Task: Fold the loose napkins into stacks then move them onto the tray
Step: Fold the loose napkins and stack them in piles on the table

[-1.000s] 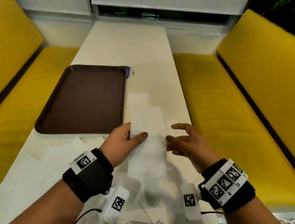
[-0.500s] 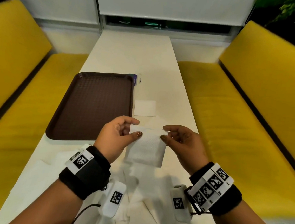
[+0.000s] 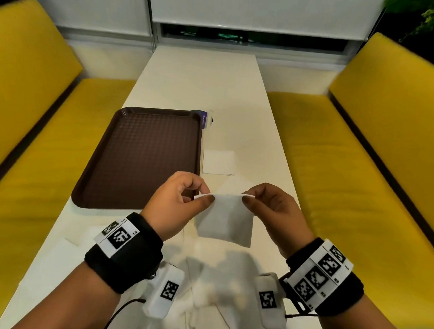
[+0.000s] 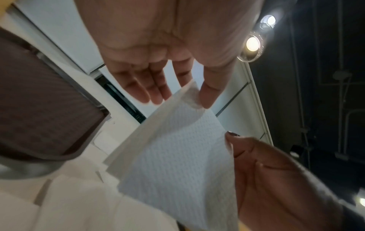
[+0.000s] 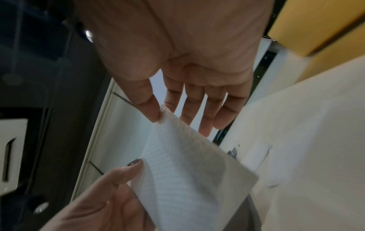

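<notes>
You hold one white napkin (image 3: 225,221) up in the air above the near half of the table (image 3: 202,84), off its surface. Your left hand (image 3: 174,205) pinches the napkin's top left corner between thumb and forefinger, and your right hand (image 3: 272,211) pinches the top right corner the same way; the rest of the sheet hangs down between them. In the left wrist view the napkin (image 4: 173,156) shows layered edges, so it is folded. The brown tray (image 3: 143,158) lies toward the table's left edge with nothing on it. One folded napkin square (image 3: 218,162) lies flat just beside the tray's right rim. Loose napkins (image 3: 210,316) lie scattered at the table's near edge, below your wrists, and toward the near left corner
</notes>
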`<state>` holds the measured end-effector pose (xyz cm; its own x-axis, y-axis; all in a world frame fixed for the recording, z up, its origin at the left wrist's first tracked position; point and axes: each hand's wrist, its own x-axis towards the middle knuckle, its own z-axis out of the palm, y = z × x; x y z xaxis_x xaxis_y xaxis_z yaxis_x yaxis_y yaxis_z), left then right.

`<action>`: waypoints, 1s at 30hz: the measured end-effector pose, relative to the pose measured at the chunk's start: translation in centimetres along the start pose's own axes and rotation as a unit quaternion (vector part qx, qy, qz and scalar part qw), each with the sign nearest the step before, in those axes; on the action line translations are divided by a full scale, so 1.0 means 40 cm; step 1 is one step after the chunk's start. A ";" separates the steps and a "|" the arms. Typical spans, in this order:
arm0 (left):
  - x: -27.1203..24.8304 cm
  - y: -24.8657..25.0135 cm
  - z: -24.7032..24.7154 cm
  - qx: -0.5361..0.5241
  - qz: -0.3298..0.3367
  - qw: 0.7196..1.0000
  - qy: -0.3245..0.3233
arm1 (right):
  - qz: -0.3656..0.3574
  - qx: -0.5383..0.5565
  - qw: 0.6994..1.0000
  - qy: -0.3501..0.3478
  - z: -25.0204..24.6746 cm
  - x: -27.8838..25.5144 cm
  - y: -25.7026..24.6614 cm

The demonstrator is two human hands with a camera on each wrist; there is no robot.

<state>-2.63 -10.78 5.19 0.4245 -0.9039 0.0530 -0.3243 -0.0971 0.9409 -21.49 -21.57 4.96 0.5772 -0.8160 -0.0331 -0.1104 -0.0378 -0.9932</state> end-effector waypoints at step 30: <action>0.134 -0.046 0.032 -0.190 -0.107 0.976 -0.029 | 0.092 0.087 0.992 0.027 -0.031 0.154 0.032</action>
<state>-0.86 -15.97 3.31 0.3954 -0.9033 -0.1665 0.1073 -0.1346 0.9851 -19.08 -27.34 3.61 0.5162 -0.8294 -0.2134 -0.0646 0.2107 -0.9754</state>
